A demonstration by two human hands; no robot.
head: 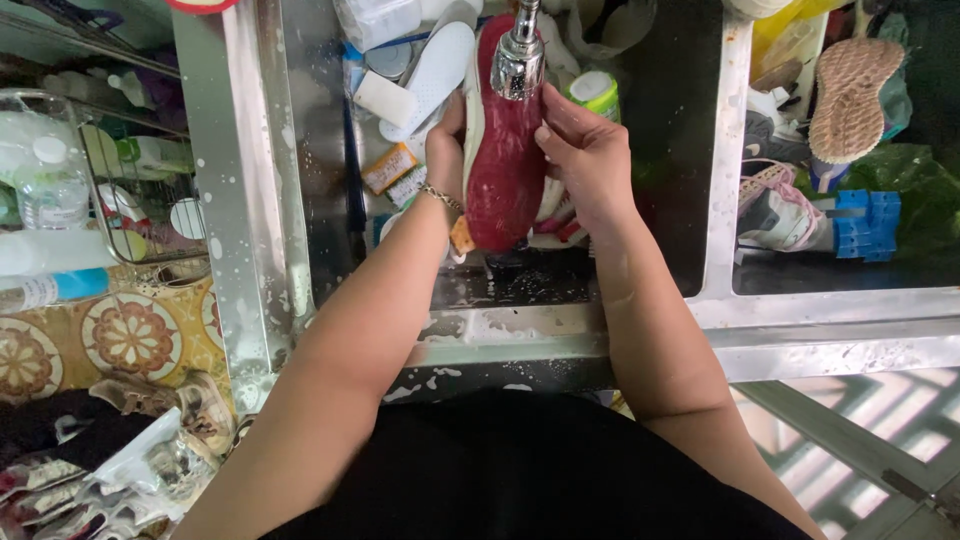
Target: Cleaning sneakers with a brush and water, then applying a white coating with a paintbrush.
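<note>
Rinsing step in hand: red shoe [503, 150], upper centre of frame, sole up under chrome tap [520, 55] over steel sink [560, 325], left hand [447, 150] and right hand [585, 150] fingers closed on its sides; next, likely turning under tap.

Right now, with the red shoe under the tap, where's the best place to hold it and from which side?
Probably by its long edges near the middle, one hand from each side. The red shoe lies sole up and lengthwise under the tap; the left hand and right hand already clasp those sides, leaving the sole bare.
</note>
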